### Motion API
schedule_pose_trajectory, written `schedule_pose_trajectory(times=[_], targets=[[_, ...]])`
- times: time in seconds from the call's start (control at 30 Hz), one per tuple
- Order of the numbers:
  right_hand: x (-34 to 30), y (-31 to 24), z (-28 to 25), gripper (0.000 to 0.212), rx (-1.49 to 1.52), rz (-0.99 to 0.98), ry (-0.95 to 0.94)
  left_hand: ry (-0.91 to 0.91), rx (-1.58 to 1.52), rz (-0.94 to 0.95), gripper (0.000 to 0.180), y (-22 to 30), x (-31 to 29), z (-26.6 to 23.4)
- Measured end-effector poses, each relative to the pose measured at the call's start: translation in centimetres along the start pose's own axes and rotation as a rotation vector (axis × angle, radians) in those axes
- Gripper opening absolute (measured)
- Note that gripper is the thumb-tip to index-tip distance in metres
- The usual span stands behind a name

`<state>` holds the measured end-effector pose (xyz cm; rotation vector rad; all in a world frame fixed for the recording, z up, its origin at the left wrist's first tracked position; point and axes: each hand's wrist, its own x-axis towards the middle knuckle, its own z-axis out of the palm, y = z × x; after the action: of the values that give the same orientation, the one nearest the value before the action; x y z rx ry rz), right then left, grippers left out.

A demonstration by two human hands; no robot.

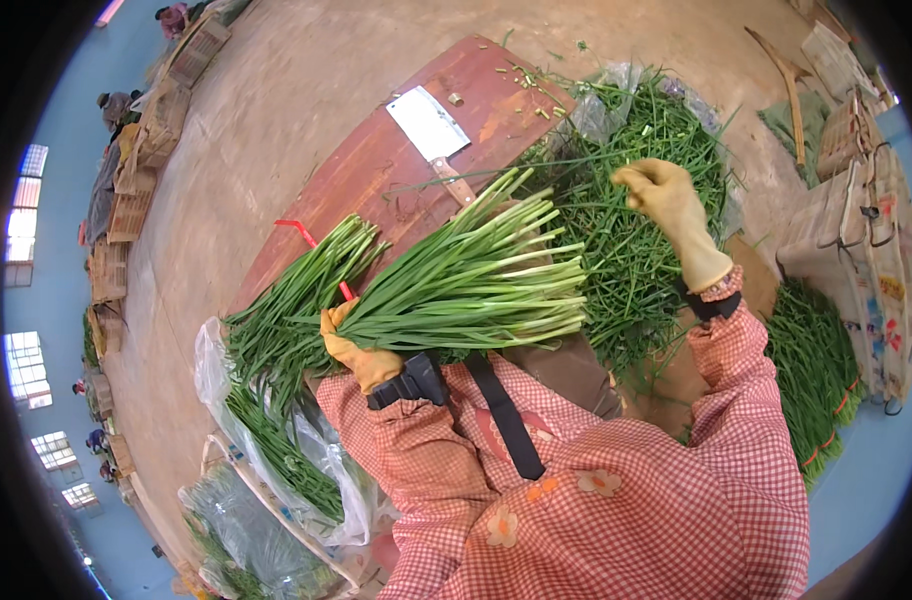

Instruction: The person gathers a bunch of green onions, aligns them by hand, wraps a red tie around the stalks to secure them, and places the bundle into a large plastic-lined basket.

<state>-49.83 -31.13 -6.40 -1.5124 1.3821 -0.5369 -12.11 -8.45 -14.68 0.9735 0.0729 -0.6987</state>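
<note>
Greens (pixel 456 290), gloved hands (pixel 364 362), left gripping, right (pixel 671 210) raised

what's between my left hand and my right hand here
In the head view, the bundle of long green stalks, held in the left hand, comes first; past its pale ends, the heap of loose greens shows before the right hand.

reddish-brown tabletop (pixel 361 175) | cleaver (pixel 426 122) | scattered stem bits (pixel 530 79) | green stalk bundle (pixel 344 246)
</note>
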Motion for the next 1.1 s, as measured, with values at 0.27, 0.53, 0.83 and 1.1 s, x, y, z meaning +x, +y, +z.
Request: schedule_pose_trajectory(times=[0.27, 0.53, 0.83, 1.1], targets=[[-7.1, 1.9, 5.3, 0.060, -0.080, -0.519, -0.331, 0.083, 0.363, 0.144, 0.029, -0.2, -2.6, 3.5], [-5.6, -1.9, 4.8, 0.031, 0.182, -0.235, -0.310, -0.220, -0.132, 0.219, 0.026, 1.7, -3.2, 5.3], [-4.0, -2.0, 5.8, 0.040, 0.518, 0.189, -0.565, 0.029, 0.389, 0.291, 0.040, -1.6, -1.7, 1.7], [-5.6, -3.0, 5.5, 0.026, 0.459, 0.006, -0.537, -0.094, 0.280, 0.167, 0.032, -0.7, -2.4, 2.6]])
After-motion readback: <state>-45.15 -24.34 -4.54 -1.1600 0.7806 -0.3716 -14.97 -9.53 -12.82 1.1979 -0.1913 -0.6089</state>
